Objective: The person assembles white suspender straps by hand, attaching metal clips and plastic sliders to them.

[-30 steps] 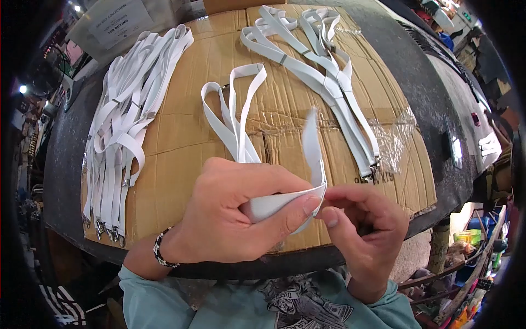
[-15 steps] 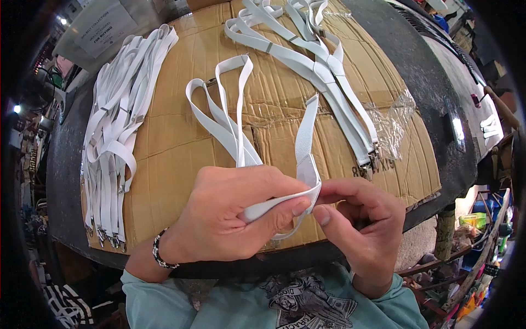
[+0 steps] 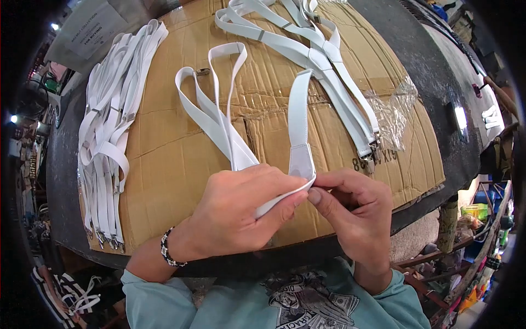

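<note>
White elastic suspenders (image 3: 300, 123) are held between my two hands above the near edge of the cardboard. My left hand (image 3: 241, 205) is closed round a strap, with the band folded across its thumb and fingers. My right hand (image 3: 353, 211) pinches the edge of the joined patch where the straps meet. One strap end stands up past my fingers, and a looped strap (image 3: 211, 112) runs out from behind my left hand onto the cardboard. Part of the joint is hidden by my fingertips.
A pile of white suspenders (image 3: 118, 115) with metal clips lies on the left. More suspenders (image 3: 323, 71) lie at the back right, clips toward me. Beneath is a cardboard sheet (image 3: 164, 181) on a dark table (image 3: 71, 192). A labelled plastic box (image 3: 90, 33) stands back left.
The folded strap has been drawn flatter between my hands, and its free end now stands more upright. The loop that hung below my fingers is no longer visible. The view has shifted slightly.
</note>
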The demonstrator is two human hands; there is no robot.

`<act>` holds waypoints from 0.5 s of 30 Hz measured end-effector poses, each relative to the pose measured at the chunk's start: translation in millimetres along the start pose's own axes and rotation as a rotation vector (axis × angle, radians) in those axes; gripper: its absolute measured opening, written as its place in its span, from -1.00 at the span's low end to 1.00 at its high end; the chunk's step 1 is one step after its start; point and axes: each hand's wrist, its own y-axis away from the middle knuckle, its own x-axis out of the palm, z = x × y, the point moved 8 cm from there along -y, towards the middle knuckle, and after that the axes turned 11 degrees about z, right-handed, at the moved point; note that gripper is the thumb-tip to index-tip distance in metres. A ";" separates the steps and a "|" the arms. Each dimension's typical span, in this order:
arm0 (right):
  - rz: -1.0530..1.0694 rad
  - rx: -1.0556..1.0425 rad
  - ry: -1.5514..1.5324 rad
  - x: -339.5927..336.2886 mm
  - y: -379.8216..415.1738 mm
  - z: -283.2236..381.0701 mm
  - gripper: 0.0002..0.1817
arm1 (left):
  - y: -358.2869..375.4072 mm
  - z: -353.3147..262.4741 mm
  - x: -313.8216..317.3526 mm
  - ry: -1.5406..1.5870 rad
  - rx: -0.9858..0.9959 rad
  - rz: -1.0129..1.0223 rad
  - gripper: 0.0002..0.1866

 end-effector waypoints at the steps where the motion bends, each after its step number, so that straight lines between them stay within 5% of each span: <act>1: -0.012 -0.003 -0.003 0.0 0.4 -2.9 -0.87 | 0.3 5.1 2.0 0.042 -0.031 -0.001 -0.88; 15: -0.177 0.007 0.430 5.6 6.7 4.5 -0.89 | -1.7 20.6 17.5 0.070 -0.162 -0.038 -0.85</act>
